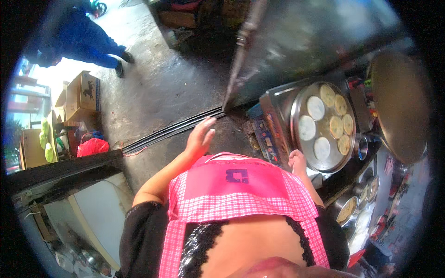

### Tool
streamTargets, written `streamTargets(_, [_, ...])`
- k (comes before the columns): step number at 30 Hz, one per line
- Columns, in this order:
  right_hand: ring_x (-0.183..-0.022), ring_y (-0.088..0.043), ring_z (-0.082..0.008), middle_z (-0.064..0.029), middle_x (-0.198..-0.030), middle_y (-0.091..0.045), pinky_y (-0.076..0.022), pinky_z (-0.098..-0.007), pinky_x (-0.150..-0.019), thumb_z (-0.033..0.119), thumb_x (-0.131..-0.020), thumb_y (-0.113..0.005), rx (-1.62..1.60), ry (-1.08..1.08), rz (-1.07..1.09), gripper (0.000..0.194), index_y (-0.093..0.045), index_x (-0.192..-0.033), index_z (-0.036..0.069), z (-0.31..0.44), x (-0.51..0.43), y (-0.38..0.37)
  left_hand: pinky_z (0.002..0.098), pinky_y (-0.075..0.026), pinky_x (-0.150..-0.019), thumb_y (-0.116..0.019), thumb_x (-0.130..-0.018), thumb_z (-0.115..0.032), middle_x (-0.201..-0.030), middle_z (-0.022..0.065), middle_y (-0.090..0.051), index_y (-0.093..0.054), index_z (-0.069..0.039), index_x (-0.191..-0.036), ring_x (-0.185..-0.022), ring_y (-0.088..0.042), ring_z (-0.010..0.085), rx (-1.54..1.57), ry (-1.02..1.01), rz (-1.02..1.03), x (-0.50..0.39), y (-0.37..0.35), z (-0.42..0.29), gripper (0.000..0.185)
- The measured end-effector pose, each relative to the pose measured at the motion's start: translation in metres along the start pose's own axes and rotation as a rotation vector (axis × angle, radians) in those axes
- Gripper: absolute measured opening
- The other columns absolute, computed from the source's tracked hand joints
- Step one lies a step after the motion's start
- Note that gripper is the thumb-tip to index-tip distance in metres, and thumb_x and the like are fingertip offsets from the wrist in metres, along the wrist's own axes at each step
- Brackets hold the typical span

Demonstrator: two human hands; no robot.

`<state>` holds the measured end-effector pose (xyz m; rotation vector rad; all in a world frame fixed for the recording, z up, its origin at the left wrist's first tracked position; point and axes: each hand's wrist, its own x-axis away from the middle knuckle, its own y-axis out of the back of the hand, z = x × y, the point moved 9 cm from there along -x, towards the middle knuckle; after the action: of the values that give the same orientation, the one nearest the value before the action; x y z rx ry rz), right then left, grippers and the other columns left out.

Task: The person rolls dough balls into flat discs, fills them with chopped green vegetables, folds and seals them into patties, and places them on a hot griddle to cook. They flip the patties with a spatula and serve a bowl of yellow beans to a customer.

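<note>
My left hand [200, 137] is held out in front of the pink checked apron [236, 180], over the floor, fingers apart and holding nothing. My right hand [297, 161] hangs beside the near rim of a round metal pan [325, 163]; its fingers are curled, and whether it grips anything cannot be told. Several flat round cakes lie in the pan, some pale, such as the white cake [316, 108], others browned, such as the browned cake [336, 127]. A large round lid [399, 107] stands tilted beyond the pan.
Metal bowls [347, 210] with food stand at the right. A metal floor track [174, 130] crosses ahead. Cardboard boxes [81, 95] and a red plastic bag [92, 147] are at the left. Another person in blue trousers [90, 41] is at the upper left. A dark panel [299, 45] rises ahead.
</note>
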<state>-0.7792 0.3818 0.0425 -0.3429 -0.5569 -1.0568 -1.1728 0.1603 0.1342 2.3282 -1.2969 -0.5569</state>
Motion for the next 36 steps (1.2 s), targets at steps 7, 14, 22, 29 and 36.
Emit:
streamTargets(7, [-0.058,-0.048,-0.0089,0.0032,-0.066,-0.052,-0.0389,-0.0256,-0.054,0.011,-0.087,-0.065,0.488,-0.071,-0.019,0.011,-0.058,-0.08,0.007,0.031,-0.041,-0.133,0.0385,-0.039,-0.106,-0.054,-0.097,-0.018,-0.13,0.0195,-0.059,-0.057,-0.005,-0.13,-0.125,-0.053,0.0329,0.098,0.33,-0.151,-0.014,0.139,0.13,0.036])
streamTargets(14, [-0.114,-0.059,-0.0242,-0.0164,-0.127,-0.06,-0.0475,-0.0345,-0.096,0.005,-0.078,-0.068,0.69,-0.228,0.1,0.059,-0.055,-0.135,0.011,0.026,-0.101,-0.204,0.0386,-0.039,-0.107,-0.057,-0.094,-0.015,-0.129,0.0174,-0.06,-0.058,-0.004,-0.128,-0.126,-0.052,0.0324,0.123,-0.064,-0.083,-0.18,0.154,0.115,0.036])
streamTargets(22, [-0.127,-0.048,-0.0235,-0.0132,-0.135,-0.054,-0.0373,-0.0355,-0.105,0.027,-0.094,-0.06,0.389,-0.415,0.219,0.05,-0.048,-0.139,0.009,-0.066,-0.202,-0.257,0.0314,-0.045,-0.097,-0.054,-0.098,-0.02,-0.12,0.0125,-0.065,-0.06,-0.003,-0.127,-0.112,-0.06,0.0193,0.234,0.5,-0.086,-0.266,0.211,0.299,0.035])
streamTargets(29, [-0.129,-0.046,-0.0215,-0.0119,-0.137,-0.052,-0.0353,-0.0346,-0.107,0.026,-0.1,-0.053,0.481,-0.251,0.146,0.047,-0.044,-0.141,0.006,-0.009,-0.275,-0.332,0.0315,-0.05,-0.087,-0.056,-0.099,-0.023,-0.106,0.0102,-0.069,-0.062,0.002,-0.12,-0.095,-0.064,0.0189,0.261,0.635,-0.21,-0.306,0.255,0.518,0.034])
streamTargets(36, [-0.126,-0.049,-0.0225,-0.0128,-0.136,-0.054,-0.0382,-0.035,-0.105,0.027,-0.099,-0.055,0.346,-0.258,-0.155,0.048,-0.045,-0.14,0.004,0.101,-0.331,-0.393,0.0351,-0.046,-0.094,-0.054,-0.1,-0.03,-0.113,0.0156,-0.067,-0.062,-0.001,-0.121,-0.104,-0.063,0.0259,-0.018,0.334,0.351,-0.621,0.189,0.453,0.036])
